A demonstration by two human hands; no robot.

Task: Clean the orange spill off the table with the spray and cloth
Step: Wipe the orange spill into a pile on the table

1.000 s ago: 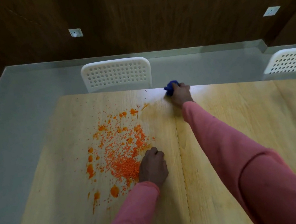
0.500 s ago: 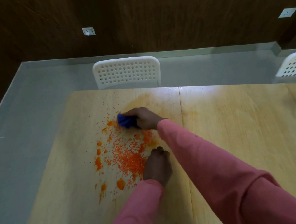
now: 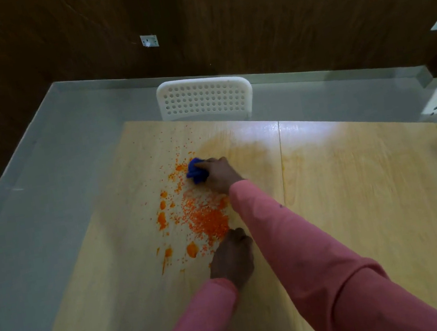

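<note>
With the right hand (image 3: 220, 175) gripping the balled cloth (image 3: 196, 172) at the spill's (image 3: 205, 219) far edge and the left hand (image 3: 233, 258) fisted on the counter (image 3: 360, 200) beside it, pressing flat and dragging inward should gather the grains rather than scatter them.

Blue cloth (image 3: 196, 172), orange speckled spill (image 3: 205, 219), pale wood-grain bench (image 3: 374, 198), pink sleeves (image 3: 295, 239), white hole-patterned chair (image 3: 205, 98) at 12 o'clock, dark brown wall (image 3: 272, 8).
</note>
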